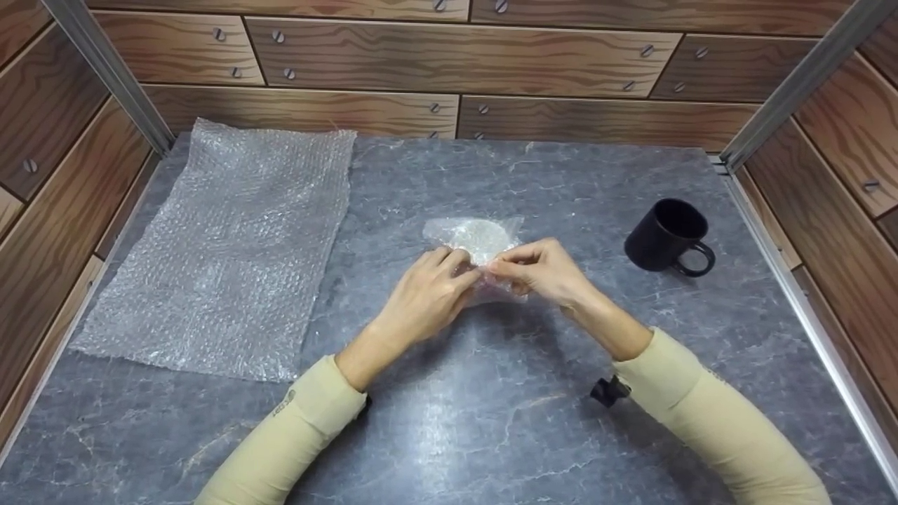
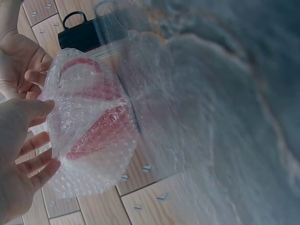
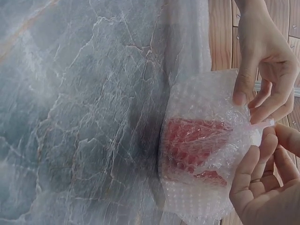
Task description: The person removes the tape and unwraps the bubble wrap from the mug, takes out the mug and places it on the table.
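A red thing point(image 3: 192, 140), shaped like a mug with a pale round end, stands wrapped in bubble wrap point(image 2: 93, 178) in front of me. My left hand point(image 1: 428, 291) holds the wrap from the left, its thumb and fingers at the gathered folds. From the other side my right hand point(image 1: 551, 273) pinches a twisted tip of the wrap between thumb and fingers, seen best in the right wrist view. The two hands nearly meet over the near side of the bundle. The red surface shows through the clear bubbles; parts of it are hidden by folds.
A large flat sheet of bubble wrap point(image 1: 231, 252) lies at the left of the grey marbled table point(image 1: 449, 435). To the right stands a black mug point(image 1: 663, 238), its handle turned right. Metal rails point(image 1: 807, 308) and wood-patterned walls point(image 1: 463, 59) border the table.
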`<state>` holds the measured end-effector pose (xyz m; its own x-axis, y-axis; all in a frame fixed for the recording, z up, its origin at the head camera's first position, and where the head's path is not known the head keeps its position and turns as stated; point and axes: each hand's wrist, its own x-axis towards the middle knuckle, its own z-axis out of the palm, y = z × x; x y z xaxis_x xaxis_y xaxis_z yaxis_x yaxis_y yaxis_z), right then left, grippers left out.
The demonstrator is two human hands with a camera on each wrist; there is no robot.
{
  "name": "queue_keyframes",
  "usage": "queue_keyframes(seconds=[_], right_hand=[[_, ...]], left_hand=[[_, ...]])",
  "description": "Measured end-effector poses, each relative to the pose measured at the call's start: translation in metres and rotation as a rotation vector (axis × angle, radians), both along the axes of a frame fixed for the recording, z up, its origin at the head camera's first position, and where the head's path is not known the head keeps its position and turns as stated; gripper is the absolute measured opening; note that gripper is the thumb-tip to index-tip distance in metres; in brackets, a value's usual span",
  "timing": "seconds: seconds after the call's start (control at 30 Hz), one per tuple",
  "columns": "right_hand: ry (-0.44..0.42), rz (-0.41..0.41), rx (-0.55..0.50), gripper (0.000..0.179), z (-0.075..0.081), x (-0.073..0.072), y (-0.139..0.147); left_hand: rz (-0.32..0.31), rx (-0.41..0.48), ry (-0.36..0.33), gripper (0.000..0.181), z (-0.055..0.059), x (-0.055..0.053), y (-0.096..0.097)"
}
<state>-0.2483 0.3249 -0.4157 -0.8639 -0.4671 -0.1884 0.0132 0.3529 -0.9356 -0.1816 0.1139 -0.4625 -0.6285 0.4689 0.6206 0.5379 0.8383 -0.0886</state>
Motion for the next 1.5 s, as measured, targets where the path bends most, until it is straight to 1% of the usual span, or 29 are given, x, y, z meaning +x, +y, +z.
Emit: queue_keyframes(seconds=[0.2,0.33,0.6,0.93,1.23,1.5], right_hand=[[-0.022,-0.014,-0.045,0.017,-0.001,-0.003,0.003],[-0.029,-0.028,-0.045,0.012,0.0,-0.004,0.003],[0.004,-0.044,-0.026,0.018,0.003,-0.008,0.005],[0.022,-0.033,-0.05,0.016,0.006,-0.01,0.006],[0.024,-0.052,-0.041,0.01,0.011,-0.012,0.005],[0.038,-0.058,-0.031,0.018,0.015,-0.015,0.004]], left_hand=[[0.011,-0.004,0.009,0.024,0.0,0.001,0.0],[0.018,-0.01,0.004,0.025,0.002,0.002,0.0],[0.027,-0.027,0.005,0.027,0.001,0.002,-0.001],[0.032,-0.029,0.009,0.024,0.002,0.002,0.0],[0.031,-0.024,0.017,0.023,0.002,0.001,0.0],[0.03,-0.025,0.008,0.023,0.002,0.001,0.0]])
